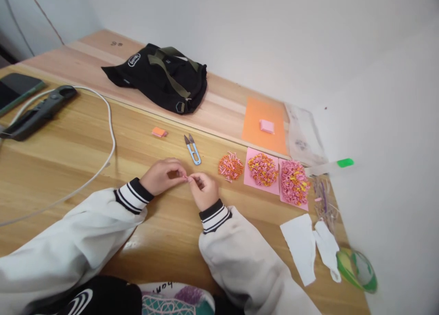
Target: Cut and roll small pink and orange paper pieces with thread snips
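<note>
A tiny pink piece between the left hand and right hand is staying too small to identify; far left of the hands, the phone is being cut by the edge.

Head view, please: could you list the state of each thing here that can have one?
left hand: fingertips pinched on a tiny pink piece
right hand: pinching the same piece
thread snips: lying flat, untouched
black bag: slumped, strap loose
phone: screen dark
tape roll: lying flat at the table edge
</note>
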Available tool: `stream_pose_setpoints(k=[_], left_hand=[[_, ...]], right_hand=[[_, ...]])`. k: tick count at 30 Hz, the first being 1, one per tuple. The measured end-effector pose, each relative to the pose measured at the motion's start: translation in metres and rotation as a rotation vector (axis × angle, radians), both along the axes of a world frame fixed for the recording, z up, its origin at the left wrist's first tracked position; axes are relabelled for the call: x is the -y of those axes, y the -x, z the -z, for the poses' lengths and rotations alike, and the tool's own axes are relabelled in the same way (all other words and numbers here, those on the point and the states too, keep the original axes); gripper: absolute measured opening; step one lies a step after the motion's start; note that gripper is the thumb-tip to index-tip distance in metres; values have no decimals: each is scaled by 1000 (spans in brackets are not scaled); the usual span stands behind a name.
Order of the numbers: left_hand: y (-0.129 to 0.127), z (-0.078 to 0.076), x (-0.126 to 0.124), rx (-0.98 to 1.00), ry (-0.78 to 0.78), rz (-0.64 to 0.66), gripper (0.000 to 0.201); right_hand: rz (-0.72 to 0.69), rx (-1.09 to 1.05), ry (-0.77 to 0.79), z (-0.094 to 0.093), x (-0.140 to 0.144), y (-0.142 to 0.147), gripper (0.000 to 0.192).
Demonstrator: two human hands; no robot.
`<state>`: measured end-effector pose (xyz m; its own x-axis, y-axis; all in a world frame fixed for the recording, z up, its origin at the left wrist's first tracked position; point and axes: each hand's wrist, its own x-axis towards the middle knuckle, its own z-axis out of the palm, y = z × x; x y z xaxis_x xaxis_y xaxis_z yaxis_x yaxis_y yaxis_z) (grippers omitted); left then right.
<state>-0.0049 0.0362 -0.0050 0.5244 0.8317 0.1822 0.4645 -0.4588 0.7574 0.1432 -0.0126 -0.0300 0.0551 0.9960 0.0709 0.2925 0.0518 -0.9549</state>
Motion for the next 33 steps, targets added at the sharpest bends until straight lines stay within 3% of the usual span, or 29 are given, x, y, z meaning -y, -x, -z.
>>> stream_pose_setpoints(k=[5, 12, 33], left_hand=[[4, -4, 0, 22, 71, 97, 22], [6, -7, 0, 72, 189, 139, 23], [4, -1, 1, -7, 143, 63, 24]], right_hand=[[-13, -2, 8, 0, 1, -1, 16], [-10, 5, 3, 0, 1, -1, 13], [-40, 12, 13, -4, 1, 1, 15]])
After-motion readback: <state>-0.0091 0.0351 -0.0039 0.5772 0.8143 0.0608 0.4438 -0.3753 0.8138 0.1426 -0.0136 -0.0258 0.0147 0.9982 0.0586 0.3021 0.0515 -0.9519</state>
